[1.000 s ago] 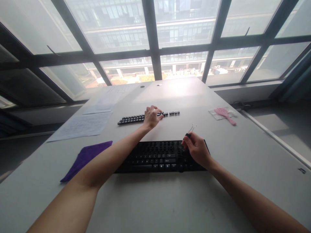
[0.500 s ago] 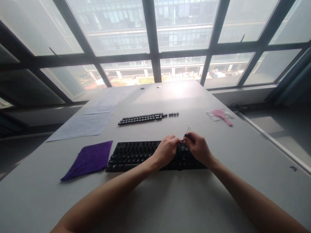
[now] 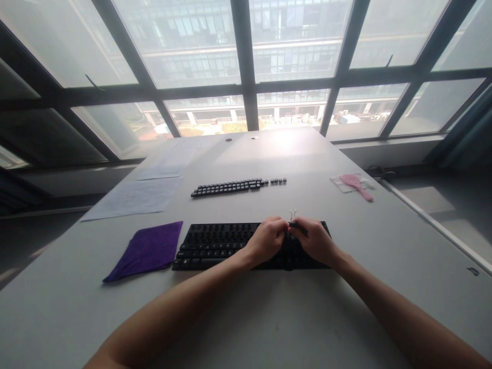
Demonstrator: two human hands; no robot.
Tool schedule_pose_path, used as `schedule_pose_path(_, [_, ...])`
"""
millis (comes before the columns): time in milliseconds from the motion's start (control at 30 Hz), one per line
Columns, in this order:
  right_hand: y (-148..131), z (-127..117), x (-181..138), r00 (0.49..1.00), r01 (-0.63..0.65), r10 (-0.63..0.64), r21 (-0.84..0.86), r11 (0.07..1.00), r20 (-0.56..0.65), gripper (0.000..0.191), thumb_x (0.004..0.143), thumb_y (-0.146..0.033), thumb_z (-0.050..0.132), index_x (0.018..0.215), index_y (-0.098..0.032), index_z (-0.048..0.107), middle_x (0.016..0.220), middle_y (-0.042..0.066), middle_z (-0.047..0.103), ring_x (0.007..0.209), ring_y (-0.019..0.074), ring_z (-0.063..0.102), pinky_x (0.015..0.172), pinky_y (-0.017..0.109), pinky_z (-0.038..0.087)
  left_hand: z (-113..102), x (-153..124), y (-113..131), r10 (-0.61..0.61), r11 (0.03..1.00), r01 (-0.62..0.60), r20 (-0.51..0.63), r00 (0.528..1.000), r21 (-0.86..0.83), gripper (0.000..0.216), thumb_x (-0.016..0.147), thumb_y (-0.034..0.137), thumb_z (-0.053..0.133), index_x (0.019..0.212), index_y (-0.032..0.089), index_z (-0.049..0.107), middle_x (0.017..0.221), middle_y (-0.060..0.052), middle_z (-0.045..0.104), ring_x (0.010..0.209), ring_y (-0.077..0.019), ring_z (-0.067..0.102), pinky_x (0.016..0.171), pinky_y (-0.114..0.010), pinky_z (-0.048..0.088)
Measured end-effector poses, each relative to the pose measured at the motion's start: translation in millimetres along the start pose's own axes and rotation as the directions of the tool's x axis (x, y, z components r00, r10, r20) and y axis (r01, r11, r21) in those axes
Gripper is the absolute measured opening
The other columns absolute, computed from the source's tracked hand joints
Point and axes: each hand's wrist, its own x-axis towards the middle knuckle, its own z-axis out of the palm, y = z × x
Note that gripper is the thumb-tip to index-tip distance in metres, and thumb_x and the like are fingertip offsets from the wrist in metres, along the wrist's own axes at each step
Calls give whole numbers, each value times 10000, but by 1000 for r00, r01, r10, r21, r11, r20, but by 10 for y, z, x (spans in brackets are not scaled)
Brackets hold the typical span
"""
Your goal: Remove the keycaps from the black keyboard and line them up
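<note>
A black keyboard [image 3: 215,248] lies in front of me, its upper left rows stripped to the bare switches and its lower left rows still capped. Above its right part, my right hand [image 3: 313,237] is closed on the dark handle of a keycap puller [image 3: 292,215], whose wire prongs point up and away. My left hand [image 3: 269,236] is pinched shut right beside it, thumb and forefinger meeting the right fingertips. Whether a keycap sits in the left fingers is hidden. Both hands cover much of the keyboard's right side.
Removed keycaps [image 3: 230,187] stand in rows behind the keyboard. A purple cloth [image 3: 146,251] lies to its left, with paper sheets [image 3: 132,197] beyond. A pink hairbrush [image 3: 355,185] rests on a clear bag at the right. A small dark mark [image 3: 472,271] is near the right table edge.
My right hand has lowered slightly and closed in on the left, so their fingertips now meet. The puller's prongs have come down a little with it. The view has shifted slightly.
</note>
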Motion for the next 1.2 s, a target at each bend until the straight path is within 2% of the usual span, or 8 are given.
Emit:
schedule_pose_path(133, [-21,-2,-40,999,43,-43,-9,999,-1,159,955,-265,525,807,-208,545,742,12,616,657,168,534,654,282,410,-6,-18,37,48,998,-49,46,998,40,125,783,67,525,786,177,584,786,-24,569,814,-178,524,779,-288,438])
schedule_pose_path(300, [-27,-13,-53,997,69,-69,2,998,34,171,974,-274,489,833,-214,565,775,27,656,681,181,583,671,289,433,0,-24,27,82,995,-87,91,993,49,9,825,190,632,824,181,634,875,-45,600,885,-198,552,829,-311,464])
schedule_pose_path(467, [-7,-11,-47,993,91,-91,-2,996,70,187,971,-284,497,820,-211,580,776,29,662,680,176,584,670,284,437,43,-14,-43,55,997,-59,86,995,43,114,881,276,656,818,187,690,875,-41,613,851,-181,572,780,-284,468])
schedule_pose_path(700, [20,0,-54,1000,2,0,64,998,-26,158,939,-272,537,804,-206,586,716,1,644,640,162,564,638,268,429,52,-24,-45,27,993,-36,84,996,115,64,846,261,713,871,202,707,892,-22,636,841,-176,589,765,-274,465])
schedule_pose_path(967, [49,-16,-55,999,24,-22,79,997,-30,195,931,-303,565,788,-194,642,698,5,655,619,158,558,633,275,437,63,-21,-32,65,979,-83,99,993,187,87,895,262,652,861,199,701,900,-34,653,852,-182,586,776,-283,467])
schedule_pose_path(1133, [37,-24,-44,999,-17,21,131,991,-33,187,914,-309,579,790,-195,659,694,8,667,626,167,584,626,279,457,56,-23,-12,75,977,-96,113,991,191,57,884,220,652,858,191,693,887,-40,656,863,-191,589,794,-291,477])
schedule_pose_path(1200, [39,-28,-41,995,-59,73,192,980,-70,199,917,-321,568,789,-198,658,681,8,666,620,170,591,619,281,471,53,-26,0,75,983,-89,94,993,161,62,892,221,640,912,199,694,919,-43,658,888,-192,595,818,-296,481])
